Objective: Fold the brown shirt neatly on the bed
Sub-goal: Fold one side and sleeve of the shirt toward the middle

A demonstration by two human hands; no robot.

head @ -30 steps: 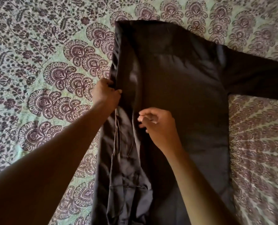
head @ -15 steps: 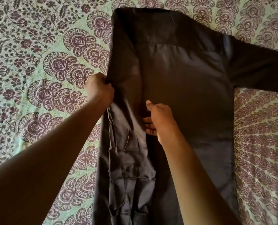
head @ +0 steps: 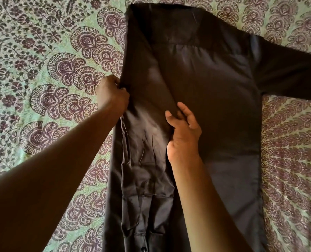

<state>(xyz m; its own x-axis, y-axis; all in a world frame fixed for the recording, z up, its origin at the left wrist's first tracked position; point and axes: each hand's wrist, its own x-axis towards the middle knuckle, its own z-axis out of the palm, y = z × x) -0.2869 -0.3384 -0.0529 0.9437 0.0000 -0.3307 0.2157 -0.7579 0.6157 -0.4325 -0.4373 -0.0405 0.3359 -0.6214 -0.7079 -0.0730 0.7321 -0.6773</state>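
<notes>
Spread lengthwise down the bed, the dark brown, slightly shiny long-sleeved shirt (head: 211, 99) lies back-up, its collar end at the far side and its hem running out of the bottom of the view. Its left side has been folded inward, so a long panel of cloth, creased and rumpled lower down, lies on top of the body; the other sleeve (head: 287, 73) stretches straight out to the right across the bedspread.

At the folded left edge, the left hand (head: 112, 96) has its fingers curled tight, gripping the doubled cloth at about mid-length. Just beside it to the right, the right hand (head: 184, 131) pinches the inner edge of the folded panel, thumb toward the left and fingers bent over the fabric. Both bare forearms reach in from the bottom of the view.

Under everything lies the pale green quilted bedspread (head: 42, 73), printed with purple paisley and floral motifs.
</notes>
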